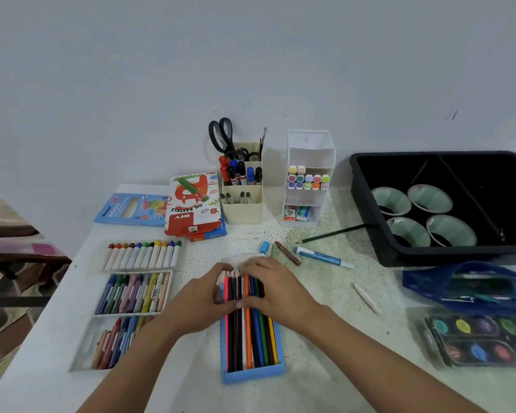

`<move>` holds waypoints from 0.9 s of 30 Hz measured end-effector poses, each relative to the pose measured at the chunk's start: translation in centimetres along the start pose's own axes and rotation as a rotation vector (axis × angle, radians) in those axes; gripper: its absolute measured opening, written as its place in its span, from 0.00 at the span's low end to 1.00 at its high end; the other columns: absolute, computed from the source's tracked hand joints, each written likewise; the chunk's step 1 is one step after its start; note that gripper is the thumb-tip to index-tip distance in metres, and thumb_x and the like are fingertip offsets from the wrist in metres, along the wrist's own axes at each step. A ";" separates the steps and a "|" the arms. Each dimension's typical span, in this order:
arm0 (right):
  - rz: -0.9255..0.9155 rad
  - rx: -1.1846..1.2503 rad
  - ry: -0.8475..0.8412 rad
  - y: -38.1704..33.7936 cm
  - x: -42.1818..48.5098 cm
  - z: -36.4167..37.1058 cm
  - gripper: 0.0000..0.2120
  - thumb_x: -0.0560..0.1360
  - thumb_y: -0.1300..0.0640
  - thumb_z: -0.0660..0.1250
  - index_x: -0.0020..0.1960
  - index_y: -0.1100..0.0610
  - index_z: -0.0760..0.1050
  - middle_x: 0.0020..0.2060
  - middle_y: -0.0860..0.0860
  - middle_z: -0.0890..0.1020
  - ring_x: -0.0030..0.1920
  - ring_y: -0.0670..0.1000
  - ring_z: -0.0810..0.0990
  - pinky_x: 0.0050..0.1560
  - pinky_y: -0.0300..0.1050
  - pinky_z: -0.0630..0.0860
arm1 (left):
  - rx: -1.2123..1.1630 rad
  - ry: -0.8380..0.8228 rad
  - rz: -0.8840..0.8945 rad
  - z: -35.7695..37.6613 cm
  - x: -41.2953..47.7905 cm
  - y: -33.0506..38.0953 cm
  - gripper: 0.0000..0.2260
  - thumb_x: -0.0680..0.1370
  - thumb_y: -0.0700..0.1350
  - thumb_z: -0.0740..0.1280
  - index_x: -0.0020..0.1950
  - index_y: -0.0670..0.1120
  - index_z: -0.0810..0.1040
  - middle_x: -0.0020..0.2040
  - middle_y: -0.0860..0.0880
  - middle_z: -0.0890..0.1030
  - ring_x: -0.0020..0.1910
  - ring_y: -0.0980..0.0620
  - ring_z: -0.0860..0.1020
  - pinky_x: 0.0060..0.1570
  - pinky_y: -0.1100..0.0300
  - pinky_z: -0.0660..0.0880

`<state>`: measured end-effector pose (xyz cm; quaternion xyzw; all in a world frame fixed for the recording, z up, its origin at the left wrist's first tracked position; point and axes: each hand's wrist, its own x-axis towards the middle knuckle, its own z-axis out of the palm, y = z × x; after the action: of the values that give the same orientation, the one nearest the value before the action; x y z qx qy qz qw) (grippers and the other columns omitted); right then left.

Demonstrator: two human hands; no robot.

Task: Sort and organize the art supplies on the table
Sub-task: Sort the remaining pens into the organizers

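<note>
Far left lies a blue "Ningo NEON" box (131, 210), and beside it a red "DIY OIL PASTELS" box (194, 204). Nearer, the left hand (203, 296) and right hand (276, 290) curve their fingers onto coloured pencils (251, 332) in a blue tray (252, 375); any grip is unclear.

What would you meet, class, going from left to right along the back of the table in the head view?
Neon box → pastels box → pen holder → marker organiser → black tray.
</note>
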<state>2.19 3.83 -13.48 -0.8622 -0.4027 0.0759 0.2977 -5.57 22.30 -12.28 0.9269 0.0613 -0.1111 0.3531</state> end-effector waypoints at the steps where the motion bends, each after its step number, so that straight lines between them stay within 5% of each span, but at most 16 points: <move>1: -0.022 -0.020 0.006 0.2 -0.2 0.2 0.25 0.70 0.45 0.77 0.63 0.55 0.79 0.67 0.47 0.74 0.68 0.48 0.69 0.67 0.48 0.71 | -0.007 -0.011 -0.008 -0.1 0.0 -0.1 0.23 0.76 0.52 0.72 0.67 0.58 0.65 0.29 0.52 0.77 0.28 0.60 0.74 0.33 0.63 0.75; 5: -0.100 -0.082 0.015 0.4 -0.5 0.7 0.18 0.72 0.44 0.74 0.52 0.58 0.85 0.58 0.48 0.78 0.62 0.49 0.72 0.59 0.51 0.75 | -0.026 -0.049 -0.010 -0.3 0.1 -0.4 0.22 0.77 0.51 0.71 0.66 0.59 0.64 0.31 0.51 0.78 0.30 0.58 0.77 0.39 0.55 0.79; 13: -0.163 -0.032 -0.036 0.7 -0.8 -0.4 0.12 0.80 0.53 0.66 0.61 0.55 0.82 0.61 0.46 0.79 0.62 0.45 0.75 0.62 0.46 0.75 | -0.062 -0.003 0.009 0.0 -0.3 -0.2 0.19 0.78 0.51 0.71 0.63 0.60 0.64 0.30 0.52 0.75 0.29 0.58 0.74 0.38 0.54 0.79; 17: -0.032 0.138 0.114 1.2 -1.5 -2.0 0.11 0.80 0.58 0.68 0.60 0.52 0.83 0.55 0.44 0.83 0.57 0.40 0.79 0.61 0.38 0.75 | -0.041 0.057 0.049 -0.1 -0.9 0.1 0.13 0.80 0.54 0.67 0.60 0.62 0.67 0.29 0.51 0.75 0.28 0.60 0.73 0.32 0.64 0.75; 21: 0.139 0.198 0.323 2.4 -2.2 -4.8 0.09 0.79 0.60 0.69 0.55 0.50 0.84 0.44 0.40 0.83 0.46 0.40 0.80 0.48 0.35 0.77 | -0.061 0.203 0.100 -1.0 -0.5 1.4 0.05 0.80 0.52 0.67 0.54 0.60 0.74 0.30 0.54 0.76 0.29 0.59 0.73 0.32 0.68 0.72; 25: 0.235 -0.016 0.455 5.3 -1.7 -7.5 0.07 0.78 0.63 0.69 0.53 0.56 0.84 0.44 0.46 0.84 0.42 0.39 0.79 0.44 0.25 0.70 | -0.030 0.263 0.146 -1.6 1.2 3.3 0.05 0.79 0.50 0.69 0.53 0.58 0.77 0.35 0.55 0.77 0.35 0.58 0.76 0.37 0.68 0.73; 27: 0.254 -0.153 0.397 7.2 -0.9 -8.4 0.10 0.78 0.65 0.67 0.55 0.57 0.84 0.49 0.49 0.85 0.47 0.47 0.80 0.48 0.34 0.75 | 0.059 0.221 0.153 -1.6 2.3 3.8 0.09 0.78 0.51 0.71 0.56 0.59 0.76 0.42 0.56 0.77 0.43 0.58 0.75 0.44 0.64 0.74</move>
<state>9.43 -4.20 -10.94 -0.9239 -0.2293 -0.0887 0.2930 -2.38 20.59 -9.28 0.9455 0.0257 0.0170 0.3241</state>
